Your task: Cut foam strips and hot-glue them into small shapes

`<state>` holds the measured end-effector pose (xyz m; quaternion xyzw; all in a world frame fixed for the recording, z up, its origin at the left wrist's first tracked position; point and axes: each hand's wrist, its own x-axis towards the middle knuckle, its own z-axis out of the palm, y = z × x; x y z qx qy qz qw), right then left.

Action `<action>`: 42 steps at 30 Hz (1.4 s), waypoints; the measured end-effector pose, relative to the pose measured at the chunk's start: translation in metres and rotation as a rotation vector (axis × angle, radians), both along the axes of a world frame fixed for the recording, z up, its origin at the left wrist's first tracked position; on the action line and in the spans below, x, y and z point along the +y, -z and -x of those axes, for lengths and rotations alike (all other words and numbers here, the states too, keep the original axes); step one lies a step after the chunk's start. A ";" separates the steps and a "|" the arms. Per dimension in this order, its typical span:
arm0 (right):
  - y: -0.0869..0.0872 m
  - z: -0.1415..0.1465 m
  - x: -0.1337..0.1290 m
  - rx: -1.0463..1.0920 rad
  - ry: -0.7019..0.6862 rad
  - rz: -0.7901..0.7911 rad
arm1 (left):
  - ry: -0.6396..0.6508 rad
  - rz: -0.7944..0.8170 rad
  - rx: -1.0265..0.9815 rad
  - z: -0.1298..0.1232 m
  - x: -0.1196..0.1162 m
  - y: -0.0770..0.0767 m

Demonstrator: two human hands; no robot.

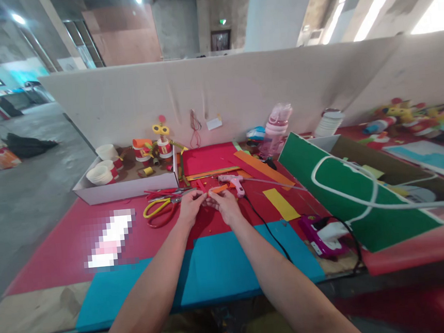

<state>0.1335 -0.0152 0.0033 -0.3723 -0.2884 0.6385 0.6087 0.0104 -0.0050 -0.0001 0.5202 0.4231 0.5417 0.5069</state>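
Observation:
My left hand (pixel 190 206) and my right hand (pixel 225 205) meet fingertip to fingertip over the red table covering, both closed in a pinch. A small orange paper piece (pixel 219 189) shows at the fingers of my right hand and appears held there. What the left fingertips pinch is too small to make out. Just beyond the right hand lies a pink hot glue gun (pixel 234 182), its black cord running toward the front. Left of my left hand are scissors with yellow and red handles (pixel 160 213). A narrow red strip (pixel 201 185) lies behind the fingertips.
Blue sheets (pixel 227 269) lie under my forearms. A white box (pixel 130 189) with paper cups and decorated figures stands back left. Orange strips (pixel 264 168), a yellow sheet (pixel 282 204), a purple power strip (pixel 323 238) and a green board (pixel 348 191) with a white cable are at the right.

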 end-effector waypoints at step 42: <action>0.000 -0.001 0.002 -0.230 0.102 -0.057 | -0.047 -0.003 -0.009 0.001 0.001 0.000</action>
